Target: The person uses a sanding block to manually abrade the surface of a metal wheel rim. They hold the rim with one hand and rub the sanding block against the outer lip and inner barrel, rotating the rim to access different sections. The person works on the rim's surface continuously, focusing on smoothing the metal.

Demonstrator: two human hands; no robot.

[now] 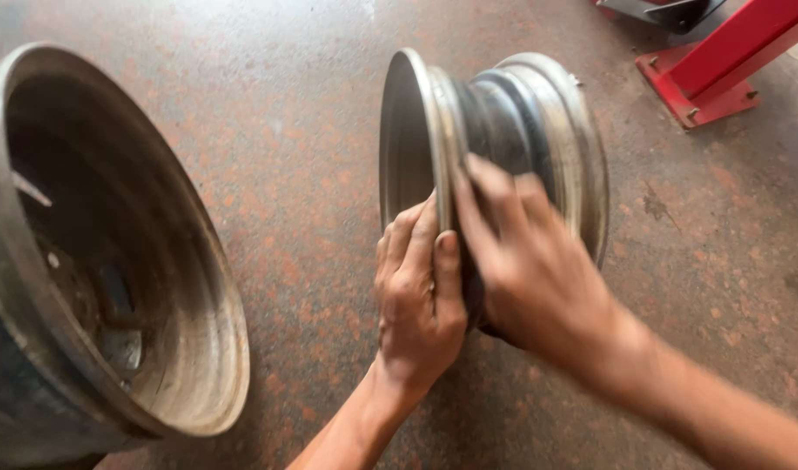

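Both hands, left hand (419,292) and right hand (528,265), clasp the upright steel rim (495,139); a slipping grip could topple it onto the floor (312,174).

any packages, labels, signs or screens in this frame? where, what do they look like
None in view.
Only bare metal: a steel wheel rim upright on the floor, gripped by the left hand and right hand; a second, larger rim at left; a red steel frame top right.

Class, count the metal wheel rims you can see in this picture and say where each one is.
2. One wheel rim stands at centre, gripped by the left hand and right hand; the other rim lies at left. More may be out of frame.
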